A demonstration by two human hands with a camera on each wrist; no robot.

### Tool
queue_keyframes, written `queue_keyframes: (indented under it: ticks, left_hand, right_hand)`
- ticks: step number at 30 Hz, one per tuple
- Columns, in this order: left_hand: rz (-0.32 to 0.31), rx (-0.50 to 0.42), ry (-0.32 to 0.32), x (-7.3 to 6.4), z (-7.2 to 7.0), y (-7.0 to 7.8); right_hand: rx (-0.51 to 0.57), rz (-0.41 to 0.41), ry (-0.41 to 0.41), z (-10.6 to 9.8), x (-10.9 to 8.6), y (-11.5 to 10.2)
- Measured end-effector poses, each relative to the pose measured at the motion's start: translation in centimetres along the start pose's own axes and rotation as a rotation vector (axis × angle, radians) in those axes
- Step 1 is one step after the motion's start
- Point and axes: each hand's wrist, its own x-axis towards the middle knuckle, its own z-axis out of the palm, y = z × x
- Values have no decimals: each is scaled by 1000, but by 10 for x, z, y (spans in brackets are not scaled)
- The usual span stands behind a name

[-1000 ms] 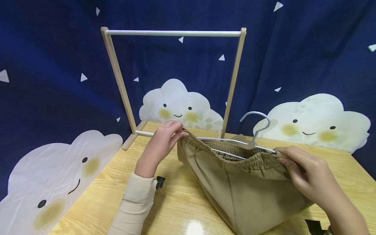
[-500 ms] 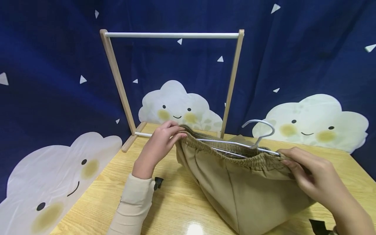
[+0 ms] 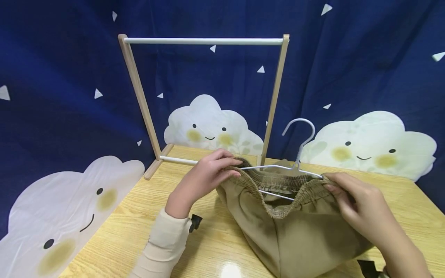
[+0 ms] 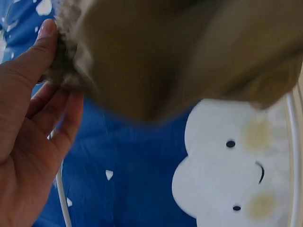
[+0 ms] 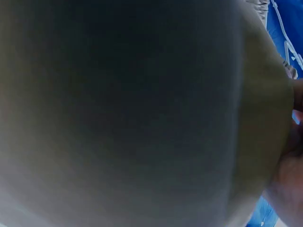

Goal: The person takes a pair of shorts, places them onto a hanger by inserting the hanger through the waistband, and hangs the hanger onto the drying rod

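Khaki elastic-waist pants [image 3: 295, 235] hang between my two hands, the gathered waistband sagging at the front. A white wire hanger [image 3: 278, 167] lies inside the waist opening, its hook standing above the fabric. My left hand [image 3: 205, 179] pinches the left end of the waistband between thumb and fingers; the left wrist view shows the thumb on the gathered edge of the pants [image 4: 142, 61]. My right hand [image 3: 361, 204] pinches the right end of the waistband at the hanger's tip. In the right wrist view the cloth [image 5: 260, 118] hides most of the hold.
Behind the left hand stands a wooden garment rack [image 3: 139, 88] with a white top rail [image 3: 205, 41] and a white lower rail. A wood-grain table [image 3: 114, 231] lies below. Dark blue cloth with smiling clouds [image 3: 208, 123] hangs behind.
The left hand has moved right, toward the right hand, and the waistband has slackened and opened. The hanger's hook has risen and tipped more upright. The right hand has shifted slightly left.
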Motion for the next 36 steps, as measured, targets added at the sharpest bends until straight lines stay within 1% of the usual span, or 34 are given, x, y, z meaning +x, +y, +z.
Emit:
queue_keyframes:
  ticks: [1, 3, 7, 9, 10, 12, 15, 17, 19, 22, 25, 27, 29, 33, 36]
  left_hand:
    - [9, -12, -2, 1, 3, 2]
    - [-4, -38, 2, 3, 7, 5]
    - [-82, -61, 35, 5, 13, 6]
    - [-112, -43, 50, 4, 15, 6]
    - [-117, -28, 53, 4, 16, 6]
    - [-112, 10, 60, 4, 16, 6]
    - [-105, 72, 74, 4, 15, 5]
    - [-100, 86, 83, 4, 15, 5]
    - [-97, 90, 90, 4, 14, 4]
    - [-93, 93, 113, 3, 11, 2]
    - [-101, 94, 154, 2, 7, -2]
    - [-114, 89, 180, 1, 3, -5]
    - [-126, 83, 201, 0, 0, -7]
    - [-139, 74, 220, -1, -5, -10]
    - [-162, 89, 250, -3, -9, -15]
  right_hand:
    - [3, 5, 2, 1, 0, -1]
    - [9, 15, 13, 2, 0, -3]
    - [30, 32, 52, 4, 0, -4]
    - [35, 38, 66, 5, 1, -4]
    - [36, 41, 68, 5, 1, -4]
    - [29, 53, 54, 5, 1, -5]
    - [13, 87, 2, 5, 3, -8]
    - [2, 113, -42, 4, 5, -11]
    - [-8, 132, -70, 4, 5, -13]
    - [-18, 144, -77, 3, 4, -13]
    - [-21, 146, -46, 1, 2, -11]
    - [-9, 140, -9, 0, 2, -9]
    - [-2, 130, 33, 0, 2, -8]
    - [23, 111, 147, -1, 3, -3]
    - [56, 144, 214, -5, 4, 0]
